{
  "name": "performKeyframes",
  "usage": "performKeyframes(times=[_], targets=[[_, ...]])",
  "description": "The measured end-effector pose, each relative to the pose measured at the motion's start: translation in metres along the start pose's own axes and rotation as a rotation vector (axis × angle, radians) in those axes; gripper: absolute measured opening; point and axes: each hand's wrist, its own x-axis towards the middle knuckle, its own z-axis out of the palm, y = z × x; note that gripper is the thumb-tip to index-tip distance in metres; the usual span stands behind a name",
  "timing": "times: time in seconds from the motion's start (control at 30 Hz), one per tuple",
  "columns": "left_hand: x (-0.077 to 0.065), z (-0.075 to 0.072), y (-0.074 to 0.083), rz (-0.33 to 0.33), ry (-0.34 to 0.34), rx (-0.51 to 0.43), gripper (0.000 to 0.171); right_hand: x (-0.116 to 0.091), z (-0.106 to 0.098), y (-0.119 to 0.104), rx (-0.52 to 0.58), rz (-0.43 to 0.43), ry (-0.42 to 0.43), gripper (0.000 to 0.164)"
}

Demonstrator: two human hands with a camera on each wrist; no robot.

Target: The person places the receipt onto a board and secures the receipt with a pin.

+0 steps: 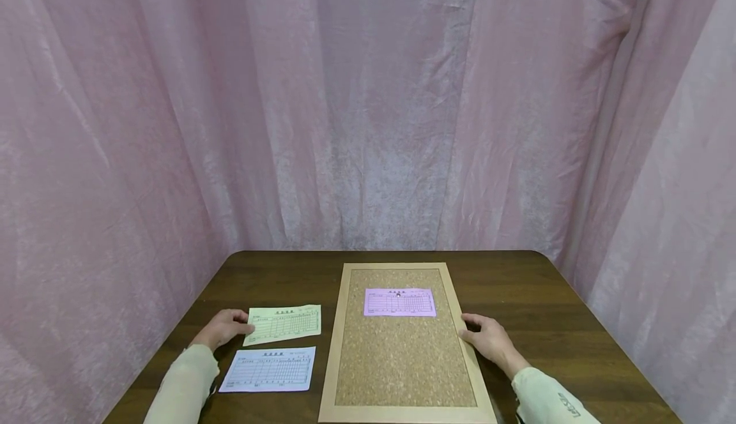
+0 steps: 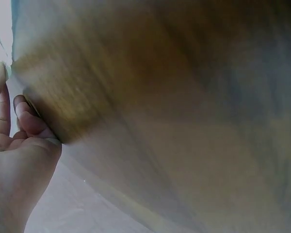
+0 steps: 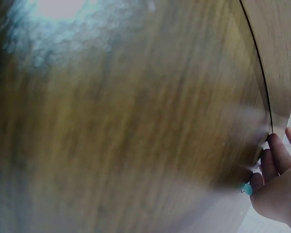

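At the left edge of a green printed form slip (image 1: 284, 324), my left hand (image 1: 224, 327) pinches the paper between thumb and finger; its fingers (image 2: 1, 109) are partly cut off in the left wrist view. Just nearer lies a blue form slip (image 1: 269, 370). My right hand (image 1: 487, 340) touches the right frame edge of a corkboard (image 1: 405, 366) with thumb and forefinger. A teal-headed push pin (image 3: 248, 189) shows at its curled lower fingers in the right wrist view. On the board's upper part, a purple form slip (image 1: 399, 306) is fixed by a pin (image 1: 398, 295) at its top middle.
The dark wooden table (image 1: 552, 322) extends to both sides of the board. Pink curtains (image 1: 391, 124) hang behind the table and along its left and right sides.
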Motion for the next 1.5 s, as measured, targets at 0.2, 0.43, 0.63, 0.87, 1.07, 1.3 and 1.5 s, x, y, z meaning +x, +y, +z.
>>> performKeyframes(times=[0.2, 0.43, 0.63, 0.87, 1.07, 1.3, 1.5], targets=[[0.003, 0.000, -0.004, -0.002, -0.005, -0.024, 0.022, 0.001, 0.001, 0.002, 0.000, 0.011, -0.001, 0.044], [0.001, -0.002, -0.003, -0.005, 0.000, -0.045, 0.030, 0.001, 0.000, 0.001, -0.007, 0.007, -0.004, 0.043], [0.001, -0.003, -0.004, -0.002, 0.012, -0.083, 0.033, 0.002, 0.000, 0.001, -0.008, 0.008, -0.006, 0.043], [0.002, -0.004, -0.008, 0.035, 0.039, -0.119, 0.025, 0.000, -0.001, -0.001, -0.009, 0.002, -0.006, 0.045], [0.001, -0.005, -0.006, 0.039, 0.064, -0.150, 0.022, -0.001, -0.002, -0.002, -0.005, -0.004, -0.009, 0.044], [0.001, -0.011, 0.000, 0.044, 0.090, -0.213, 0.023, -0.001, -0.001, -0.002, 0.000, -0.004, -0.011, 0.044], [0.004, -0.017, 0.011, 0.054, 0.109, -0.255, 0.026, -0.001, -0.001, 0.000, 0.002, -0.013, -0.005, 0.044]])
